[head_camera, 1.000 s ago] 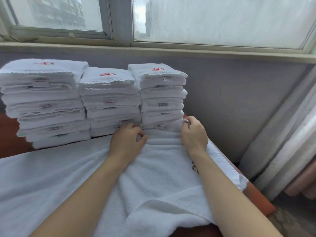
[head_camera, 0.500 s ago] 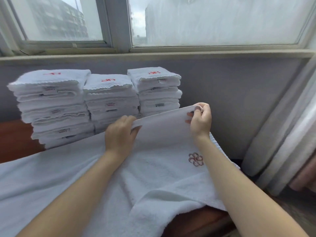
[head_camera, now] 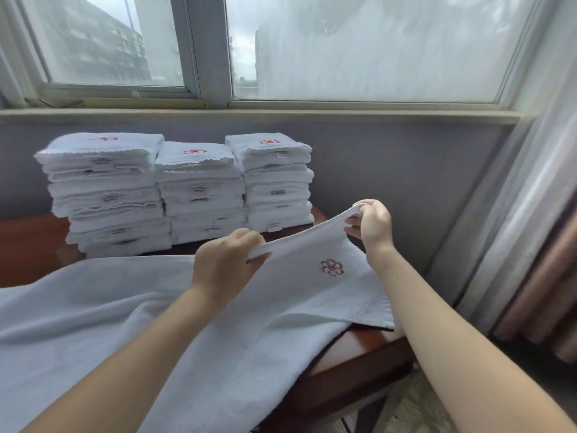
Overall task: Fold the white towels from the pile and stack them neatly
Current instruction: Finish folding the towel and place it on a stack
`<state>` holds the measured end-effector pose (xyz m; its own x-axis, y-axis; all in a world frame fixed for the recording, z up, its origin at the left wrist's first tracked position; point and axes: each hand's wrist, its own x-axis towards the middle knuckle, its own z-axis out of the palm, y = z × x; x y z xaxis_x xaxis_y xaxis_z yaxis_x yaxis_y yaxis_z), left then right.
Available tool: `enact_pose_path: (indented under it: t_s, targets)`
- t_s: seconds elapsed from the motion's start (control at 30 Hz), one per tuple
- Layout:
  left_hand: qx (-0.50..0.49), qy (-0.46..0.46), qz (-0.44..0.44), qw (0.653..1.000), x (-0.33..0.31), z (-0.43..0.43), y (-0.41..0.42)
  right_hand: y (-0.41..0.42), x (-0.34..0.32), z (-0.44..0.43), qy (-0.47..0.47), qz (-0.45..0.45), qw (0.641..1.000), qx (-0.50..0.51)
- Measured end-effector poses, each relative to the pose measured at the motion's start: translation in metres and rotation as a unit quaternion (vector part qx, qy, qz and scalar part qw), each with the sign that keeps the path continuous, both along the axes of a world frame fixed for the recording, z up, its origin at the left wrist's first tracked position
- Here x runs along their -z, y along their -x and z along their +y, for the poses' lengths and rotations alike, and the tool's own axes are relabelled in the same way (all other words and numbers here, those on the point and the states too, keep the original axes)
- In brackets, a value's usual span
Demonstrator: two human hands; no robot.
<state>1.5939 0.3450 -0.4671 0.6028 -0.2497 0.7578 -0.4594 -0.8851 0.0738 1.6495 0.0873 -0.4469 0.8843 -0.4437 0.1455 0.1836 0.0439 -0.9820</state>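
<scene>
White embroidered towel [head_camera: 299,295] lies spread on the wooden surface [head_camera: 29,245], far edge lifted. Fingers of the left hand [head_camera: 223,267] and right hand [head_camera: 373,228] pinch that edge. Three folded-towel stacks [head_camera: 199,195] stand behind it.

1 head-worn view: looks forward-down, close over table [head_camera: 28,245], toward window [head_camera: 374,48].

Both hands, left [head_camera: 223,265] and right [head_camera: 373,228], pinch a white towel's [head_camera: 299,295] raised edge.
</scene>
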Motion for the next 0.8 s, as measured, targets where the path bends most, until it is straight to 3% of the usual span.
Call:
enact_pose_path:
  t_s: [0.1, 0.2, 0.3, 0.37, 0.43, 0.57, 0.7, 0.8]
  targets:
    - [0.021, -0.019, 0.045, 0.999, 0.01, -0.009, 0.014, 0.009, 0.005, -0.007, 0.024, 0.057, 0.998, 0.019]
    - [0.013, -0.026, 0.183, 0.983, 0.023, -0.015, 0.022, 0.023, 0.005, -0.01, 0.185, 0.152, 0.97, 0.047]
    - [0.023, 0.007, 0.239, 0.971, 0.022, -0.013, 0.03, 0.039, 0.007, 0.001, 0.337, 0.095, 0.932, 0.09]
    - [0.021, 0.025, 0.241, 0.97, 0.017, -0.009, 0.036, 0.048, 0.007, 0.019, 0.387, 0.024, 0.92, 0.046]
    - [-0.013, 0.013, 0.215, 0.976, 0.016, -0.005, 0.04, 0.056, 0.012, 0.041, 0.426, 0.015, 0.902, -0.074]
    - [-0.046, -0.009, 0.164, 0.985, 0.025, 0.016, 0.059, 0.072, 0.032, 0.091, 0.534, 0.069, 0.81, -0.232]
    - [-0.046, -0.026, 0.176, 0.983, 0.046, 0.041, 0.07, 0.082, 0.059, 0.126, 0.631, 0.019, 0.736, -0.245]
    - [-0.016, -0.011, 0.203, 0.979, 0.051, 0.048, 0.056, 0.078, 0.068, 0.129, 0.638, 0.026, 0.736, -0.227]
